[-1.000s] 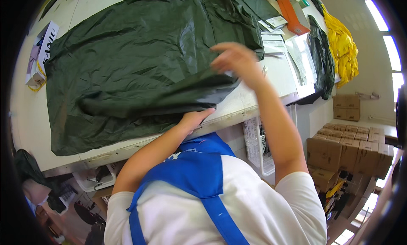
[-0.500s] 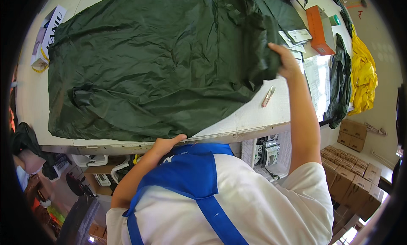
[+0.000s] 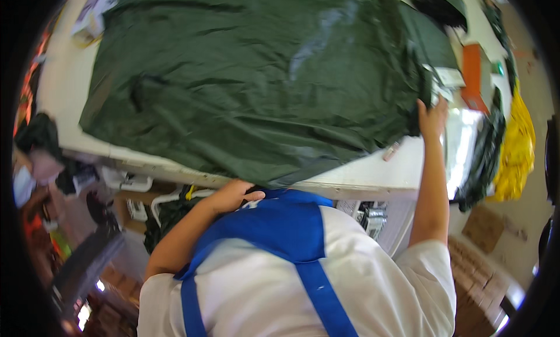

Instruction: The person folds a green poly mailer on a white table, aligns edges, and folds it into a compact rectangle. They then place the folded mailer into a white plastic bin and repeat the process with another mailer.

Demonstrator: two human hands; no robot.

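A large sheet of dark green, shiny fabric [image 3: 251, 74] lies spread over the white table [image 3: 64, 103], wrinkled along its near side. My right hand [image 3: 431, 120] is at the fabric's right edge, fingers apart, with nothing gripped between them. By the table's near edge is my left hand [image 3: 234, 196], curled close to the hem and against my blue apron [image 3: 274, 229]. Its thumb shows just below the hem. The other fingers are mostly hidden, so what they hold cannot be made out. Thread snips [image 3: 391, 151] lie beside the fabric, left of my right forearm.
Beyond my right hand are papers [image 3: 448, 78], an orange box [image 3: 475, 77] and more dark fabric [image 3: 483, 156]. Yellow fabric [image 3: 516, 150] hangs at the far right. A white box [image 3: 96, 16] stands at the back left. Cardboard boxes [image 3: 475, 278] are stacked at the lower right.
The fabric's bunched right side now lies flatter, farther right. My right hand has let go of it and its fingers have spread. The whole view has shifted; my left hand stays near the hem.
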